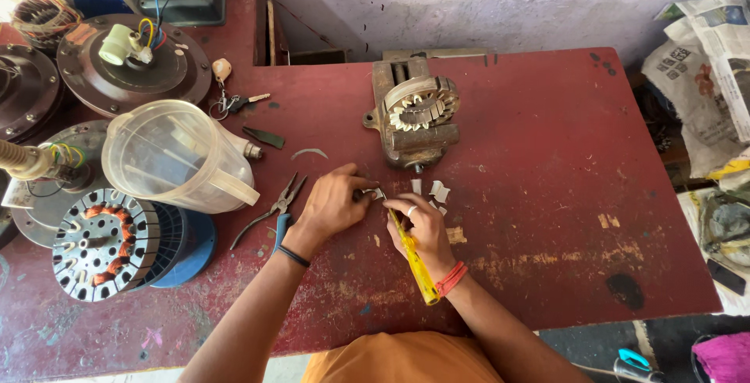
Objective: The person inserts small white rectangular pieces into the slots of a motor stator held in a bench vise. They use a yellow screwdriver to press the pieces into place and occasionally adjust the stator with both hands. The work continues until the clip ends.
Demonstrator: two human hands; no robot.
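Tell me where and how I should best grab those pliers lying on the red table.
Probably by the two handles, which splay toward the near left. Come from that side: the pliers lie flat, jaws pointing up-right beside the left hand, and the clear jug crowds the far side.

Dark red worn table [547,195], yellow-handled screwdriver [414,262], clear plastic jug [176,156], blue-handled pliers [275,207]

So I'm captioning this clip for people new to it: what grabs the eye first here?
The two hands, left hand and right hand, meeting mid-table on the worn red table, the right holding a yellow screwdriver. Just beyond them sits a stator clamped in a vise; at left lies a clear plastic jug.
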